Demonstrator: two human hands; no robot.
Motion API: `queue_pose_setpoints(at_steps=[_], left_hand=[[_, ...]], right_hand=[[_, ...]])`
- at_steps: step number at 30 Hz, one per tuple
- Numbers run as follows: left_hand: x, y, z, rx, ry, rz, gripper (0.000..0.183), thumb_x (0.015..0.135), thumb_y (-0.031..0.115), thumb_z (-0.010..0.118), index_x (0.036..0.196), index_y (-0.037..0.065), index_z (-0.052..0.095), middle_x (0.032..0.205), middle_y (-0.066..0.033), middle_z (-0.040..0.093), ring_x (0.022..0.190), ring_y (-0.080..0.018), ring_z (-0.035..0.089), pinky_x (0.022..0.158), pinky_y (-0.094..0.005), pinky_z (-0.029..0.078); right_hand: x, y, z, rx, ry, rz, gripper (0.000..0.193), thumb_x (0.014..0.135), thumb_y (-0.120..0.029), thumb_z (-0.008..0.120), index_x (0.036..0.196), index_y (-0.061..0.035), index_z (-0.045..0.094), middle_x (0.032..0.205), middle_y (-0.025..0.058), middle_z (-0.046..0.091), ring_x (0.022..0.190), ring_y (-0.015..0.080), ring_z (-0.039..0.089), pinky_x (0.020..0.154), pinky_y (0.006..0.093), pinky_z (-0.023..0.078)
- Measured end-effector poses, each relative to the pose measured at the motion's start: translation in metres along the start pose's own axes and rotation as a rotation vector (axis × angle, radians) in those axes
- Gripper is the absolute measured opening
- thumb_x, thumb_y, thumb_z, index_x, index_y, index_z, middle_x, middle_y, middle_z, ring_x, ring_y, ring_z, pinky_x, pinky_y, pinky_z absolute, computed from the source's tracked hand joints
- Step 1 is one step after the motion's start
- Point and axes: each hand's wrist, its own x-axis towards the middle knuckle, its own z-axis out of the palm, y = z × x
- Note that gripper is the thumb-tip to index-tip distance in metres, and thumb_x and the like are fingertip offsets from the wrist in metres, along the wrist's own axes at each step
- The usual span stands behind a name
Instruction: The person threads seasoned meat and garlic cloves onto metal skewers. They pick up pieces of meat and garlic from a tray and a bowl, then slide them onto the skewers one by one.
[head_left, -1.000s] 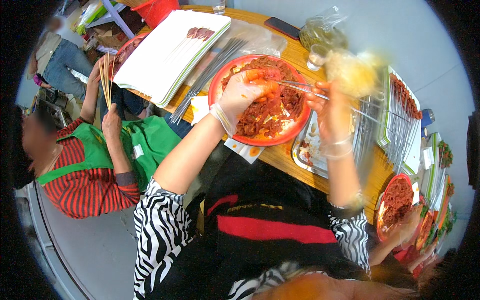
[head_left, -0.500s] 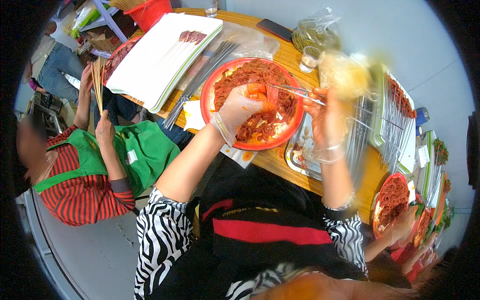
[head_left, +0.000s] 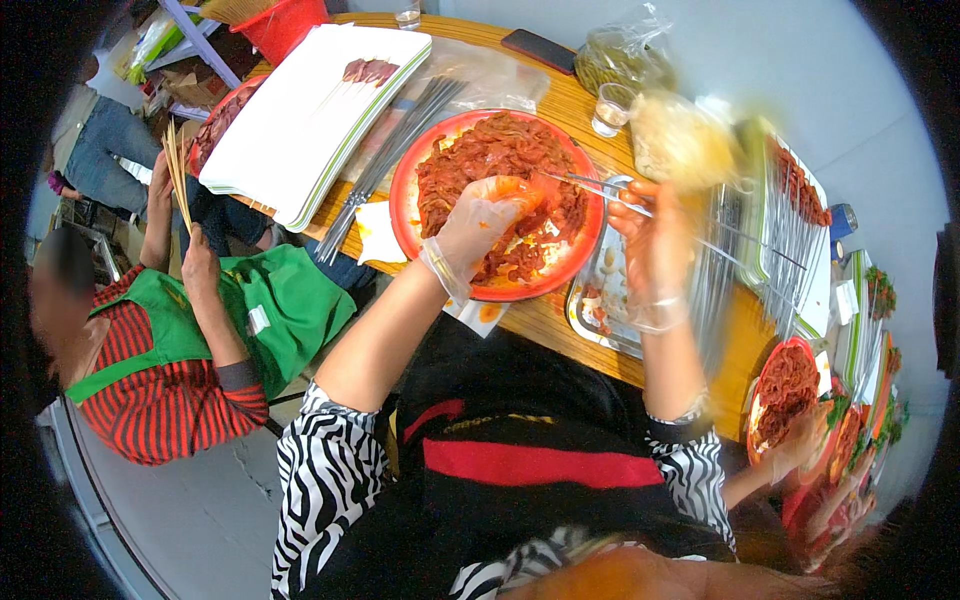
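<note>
A red-rimmed plate [head_left: 396, 208] heaped with red marinated meat strips [head_left: 480, 150] stands in front of me on the wooden table. Over its right half, my left hand [head_left: 485, 215], in a clear, stained plastic glove, is closed with fingertips pinched at a strip of meat; the fingers partly hide it. Just right of the plate, my gloved right hand [head_left: 655, 235] grips thin metal skewers [head_left: 715, 247]. Their tips point left toward my left hand, and the shafts run out behind the right hand. A metal tray [head_left: 585, 310] lies beneath that hand.
Bare metal skewers [head_left: 395, 160] lie left of the plate, beside a white board [head_left: 310, 110] with small meat skewers. Loaded skewers [head_left: 795, 190] rest at right. A phone [head_left: 540, 50] and glass [head_left: 612, 108] stand behind. At left a person [head_left: 170, 350] holds bamboo sticks [head_left: 177, 180].
My left hand's fingers sit slightly lower and closer to the meat heap, and the strip between them shows less. The right hand keeps its grip. The whole view has shifted slightly.
</note>
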Motion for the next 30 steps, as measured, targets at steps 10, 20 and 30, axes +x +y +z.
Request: queue_pose_setpoints(at_steps=[10,20,30], left_hand=[[0.004,-0.007,0.007,0.114,0.127,-0.149,0.016,0.08,0.001,0.066,0.096,-0.002,0.066,0.091,-0.0084,0.067,0.077,-0.014,0.064,0.068,-0.0249,0.053],[0.004,-0.01,0.009,-0.07,0.08,-0.307,0.017,0.082,0.002,0.063,0.099,-0.002,0.063,0.091,-0.0087,0.066,0.077,-0.0142,0.064,0.067,-0.0257,0.054],[0.007,-0.017,0.006,-0.307,0.041,-0.331,0.017,0.086,0.006,0.058,0.1,-0.003,0.063,0.092,-0.0107,0.067,0.078,-0.0172,0.065,0.069,-0.0292,0.055]], right_hand=[[0.007,0.001,-0.006,-0.047,0.01,-0.014,0.042,0.096,-0.036,0.043,0.091,0.0032,0.057,0.079,0.0137,0.062,0.064,0.0237,0.065,0.055,0.0308,0.055],[0.007,0.01,-0.009,-0.111,0.03,-0.075,0.042,0.095,-0.036,0.045,0.088,0.0033,0.058,0.08,0.0138,0.062,0.063,0.024,0.065,0.055,0.0316,0.055],[0.005,0.005,-0.01,-0.187,0.01,-0.046,0.042,0.095,-0.036,0.046,0.089,0.0033,0.058,0.08,0.0138,0.062,0.063,0.0231,0.064,0.056,0.0314,0.055]])
